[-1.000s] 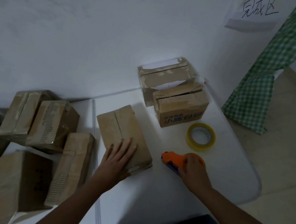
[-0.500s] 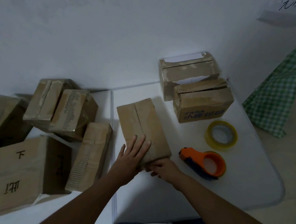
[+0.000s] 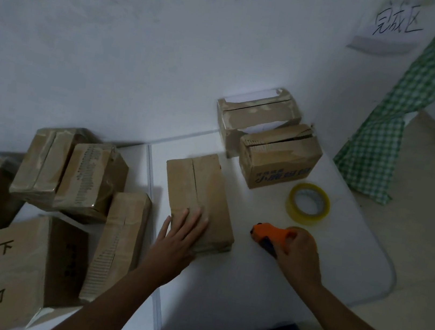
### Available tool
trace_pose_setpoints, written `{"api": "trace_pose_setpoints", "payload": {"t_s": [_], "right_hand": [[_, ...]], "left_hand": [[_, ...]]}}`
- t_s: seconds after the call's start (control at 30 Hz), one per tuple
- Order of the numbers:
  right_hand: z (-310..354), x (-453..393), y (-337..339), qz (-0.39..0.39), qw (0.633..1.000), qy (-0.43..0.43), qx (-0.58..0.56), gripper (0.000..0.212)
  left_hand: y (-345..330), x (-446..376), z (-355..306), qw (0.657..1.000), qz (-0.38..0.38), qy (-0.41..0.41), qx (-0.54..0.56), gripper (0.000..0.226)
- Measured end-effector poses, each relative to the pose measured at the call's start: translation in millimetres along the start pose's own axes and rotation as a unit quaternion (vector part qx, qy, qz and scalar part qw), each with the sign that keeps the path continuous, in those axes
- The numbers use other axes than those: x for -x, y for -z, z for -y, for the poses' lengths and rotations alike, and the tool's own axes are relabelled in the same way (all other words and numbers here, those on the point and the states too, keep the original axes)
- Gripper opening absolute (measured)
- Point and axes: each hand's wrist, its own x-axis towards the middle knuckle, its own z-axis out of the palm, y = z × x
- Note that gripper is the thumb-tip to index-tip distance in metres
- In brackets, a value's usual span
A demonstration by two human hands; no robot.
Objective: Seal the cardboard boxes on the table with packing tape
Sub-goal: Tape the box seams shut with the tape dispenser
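1 view only: head-worn camera, wide-angle, looking forward and steeply down from above the person's own torso, which fills the lower centre edge. Both forearms enter from the bottom; the left hand (image 3: 177,239) sits at centre frame and the right hand (image 3: 297,257) right of centre, both close to the lens. The white surface (image 3: 220,292) runs from lower centre toward the middle right. The wall (image 3: 142,54) fills the upper half of the frame, so the camera faces it at close range. Floor (image 3: 427,224) shows along the right edge. Straight lines bow near the frame edges. No 2nd view, so no overlap to record.
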Motion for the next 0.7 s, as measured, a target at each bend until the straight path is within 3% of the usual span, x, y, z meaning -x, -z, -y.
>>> {"api": "trace_pose_setpoints", "payload": {"t_s": [0.1,0.17,0.37,0.43,0.5,0.57,0.63,0.7], "right_hand": [[-14.4,5.1,-0.3,0.122,0.992,-0.019,0.021,0.029],[-21.5,3.3,-2.7,0.159,0.985,-0.010,0.060,0.030],[-26.2,-5.5,9.9,0.180,0.972,0.038,0.143,0.012],[-21.8,-7.2,20.3,0.168,0.977,0.055,0.117,0.025],[-14.0,-6.2,32.6,0.147,0.985,0.080,0.052,0.036],[-4.3,-2.1,45.7,0.134,0.984,0.115,-0.001,0.029],[5.0,1.6,56.8,0.130,0.981,0.139,-0.047,0.016],[14.1,2.2,66.3,0.136,0.977,0.151,-0.066,0.014]], "left_hand": [[-6.2,4.2,-6.5,1.000,-0.007,-0.022,-0.005,0.100],[-10.8,5.5,-6.6,1.000,0.000,-0.011,0.000,0.100],[-3.6,-1.8,7.1,0.999,0.022,-0.033,-0.020,0.097],[4.8,-7.3,10.7,0.999,0.011,-0.045,-0.012,0.087],[16.4,-16.5,3.8,0.996,-0.009,-0.025,0.083,0.078],[33.1,-29.8,-15.0,0.957,-0.043,0.058,0.283,0.066],[52.6,-44.5,-35.3,0.868,-0.031,0.169,0.466,0.043],[67.7,-60.1,-51.2,0.774,0.007,0.258,0.578,0.025]]}}
